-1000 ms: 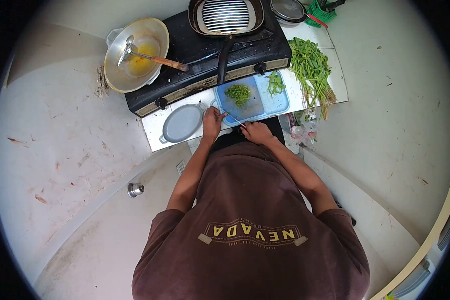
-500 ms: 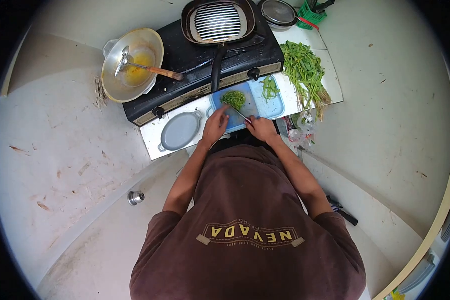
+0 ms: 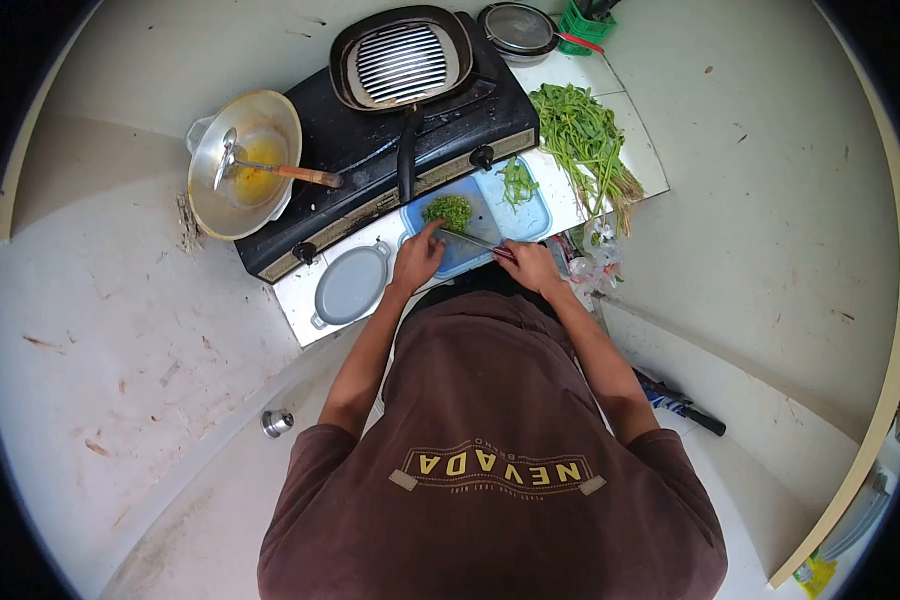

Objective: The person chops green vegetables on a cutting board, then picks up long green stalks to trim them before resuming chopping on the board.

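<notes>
My right hand [image 3: 528, 264] is closed round the handle of a knife [image 3: 470, 238], whose blade points left over the blue cutting board [image 3: 460, 256]. At the board's left part, my left hand [image 3: 419, 259] has its fingertips by the blade's tip, just below a heap of chopped greens [image 3: 448, 211]; whether its fingers hold anything is too small to tell. Some longer cut leaves [image 3: 518, 184] lie on the lighter right part of the board.
Behind the board stands a black stove [image 3: 370, 155] with a grill pan [image 3: 401, 60], its handle reaching towards the board, and a wok [image 3: 270, 150] with a ladle. A grey oval dish [image 3: 351, 285] sits left, leafy greens [image 3: 590, 140] right.
The view has shifted, so the counter items appear further left. My right hand and the knife handle have drawn away from my left hand, and the blade lies flatter.
</notes>
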{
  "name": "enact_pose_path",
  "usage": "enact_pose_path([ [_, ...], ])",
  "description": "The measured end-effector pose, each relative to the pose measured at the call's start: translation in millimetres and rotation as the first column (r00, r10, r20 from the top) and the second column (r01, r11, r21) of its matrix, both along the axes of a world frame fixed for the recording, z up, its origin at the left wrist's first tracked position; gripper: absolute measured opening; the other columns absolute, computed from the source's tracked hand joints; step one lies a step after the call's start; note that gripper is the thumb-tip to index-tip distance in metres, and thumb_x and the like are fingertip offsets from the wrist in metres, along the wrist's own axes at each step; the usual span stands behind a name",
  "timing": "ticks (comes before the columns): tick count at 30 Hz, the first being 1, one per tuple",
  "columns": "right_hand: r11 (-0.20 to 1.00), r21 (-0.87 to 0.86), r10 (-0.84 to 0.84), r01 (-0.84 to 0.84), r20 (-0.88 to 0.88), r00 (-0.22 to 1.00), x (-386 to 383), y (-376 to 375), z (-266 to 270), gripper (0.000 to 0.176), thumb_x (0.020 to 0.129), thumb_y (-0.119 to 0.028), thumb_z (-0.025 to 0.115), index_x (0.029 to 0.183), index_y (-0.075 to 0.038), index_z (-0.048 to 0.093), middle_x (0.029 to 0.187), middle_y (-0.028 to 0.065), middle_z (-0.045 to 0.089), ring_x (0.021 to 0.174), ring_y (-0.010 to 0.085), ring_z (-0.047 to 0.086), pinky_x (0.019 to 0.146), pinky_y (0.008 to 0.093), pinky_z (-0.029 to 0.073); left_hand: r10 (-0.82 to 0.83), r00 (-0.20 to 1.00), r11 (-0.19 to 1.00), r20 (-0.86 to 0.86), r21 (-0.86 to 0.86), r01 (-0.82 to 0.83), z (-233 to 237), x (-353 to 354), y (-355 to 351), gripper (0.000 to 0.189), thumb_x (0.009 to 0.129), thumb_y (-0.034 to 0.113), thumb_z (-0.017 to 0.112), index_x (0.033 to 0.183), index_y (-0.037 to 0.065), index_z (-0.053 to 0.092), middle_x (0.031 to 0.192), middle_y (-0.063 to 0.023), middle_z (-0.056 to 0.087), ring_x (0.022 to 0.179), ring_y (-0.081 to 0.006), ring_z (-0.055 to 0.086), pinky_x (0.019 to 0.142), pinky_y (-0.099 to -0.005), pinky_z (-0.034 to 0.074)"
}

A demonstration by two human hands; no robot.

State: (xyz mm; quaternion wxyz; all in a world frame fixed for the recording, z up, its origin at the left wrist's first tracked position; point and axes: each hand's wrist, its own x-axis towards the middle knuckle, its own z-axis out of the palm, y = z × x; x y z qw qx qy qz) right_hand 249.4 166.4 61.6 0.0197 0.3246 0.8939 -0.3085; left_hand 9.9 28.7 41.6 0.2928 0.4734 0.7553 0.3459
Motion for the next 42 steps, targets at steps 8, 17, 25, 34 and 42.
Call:
enact_pose_path([
  [8, 0.951, -0.183, -0.266, 0.248, -0.076, 0.961, 35.0, -6.8, -10.2, 0.034, 0.095, -0.036, 0.067, 0.092, -0.002, 0.068, 0.085, 0.0226, 0.069, 0.083, 0.043, 0.067, 0.074, 0.051, 0.051, -0.027, 0.996, 1.0, 0.088, -0.013, 0.028, 27.5, -0.1, 17.7, 0.029, 0.096, 0.012, 0.065, 0.125, 0.006, 0.066, 0.075, -0.014, 0.065, 0.062, -0.0247, 0.065, 0.062, -0.0384, 0.052],
  [17, 0.858, -0.183, -0.495, 0.48, -0.046, 0.868, 78.3, -10.3, -7.4, 0.035, 0.094, -0.034, 0.069, 0.09, 0.0, 0.068, 0.081, 0.0226, 0.068, 0.077, 0.0409, 0.067, 0.072, 0.0485, 0.051, -0.407, 0.912, 0.89, -0.057, 0.199, 0.41, 4.6, 23.5, 118.2, 0.026, 0.095, 0.01, 0.063, 0.12, 0.007, 0.067, 0.113, -0.0143, 0.065, 0.091, -0.0346, 0.068, 0.079, -0.045, 0.055],
  [25, 0.753, -0.23, -0.634, 0.616, -0.007, 0.773, 113.1, -21.1, -0.8, 0.034, 0.095, -0.035, 0.069, 0.094, -0.001, 0.07, 0.08, 0.0225, 0.069, 0.076, 0.0406, 0.068, 0.071, 0.047, 0.051, -0.49, 0.828, 0.866, -0.272, -0.041, 0.498, -29.6, 44.4, 187.5, 0.026, 0.092, 0.009, 0.06, 0.117, 0.008, 0.068, 0.116, -0.0188, 0.061, 0.099, -0.0422, 0.066, 0.086, -0.0505, 0.055],
  [34, 0.697, -0.27, -0.683, 0.665, 0.033, 0.729, 124.3, -25.5, 0.7, 0.032, 0.094, -0.033, 0.07, 0.098, 0.0, 0.071, 0.08, 0.0216, 0.068, 0.075, 0.04, 0.068, 0.07, 0.0469, 0.051, -0.502, 0.827, 0.865, -0.255, -0.148, 0.479, -26.0, 48.3, 196.5, 0.022, 0.092, 0.011, 0.061, 0.114, 0.009, 0.065, 0.113, -0.0177, 0.061, 0.095, -0.0441, 0.067, 0.082, -0.0539, 0.055],
  [42, 0.71, -0.284, -0.673, 0.644, -0.005, 0.74, 120.9, -15.6, -6.9, 0.032, 0.094, -0.031, 0.07, 0.098, 0.0, 0.072, 0.08, 0.0219, 0.068, 0.075, 0.041, 0.067, 0.07, 0.0475, 0.051, -0.459, 0.869, 0.88, -0.186, 0.042, 0.473, -35.0, 41.1, 189.2, 0.015, 0.09, 0.002, 0.062, 0.105, 0.006, 0.062, 0.104, -0.018, 0.059, 0.093, -0.0421, 0.065, 0.08, -0.0511, 0.054],
])
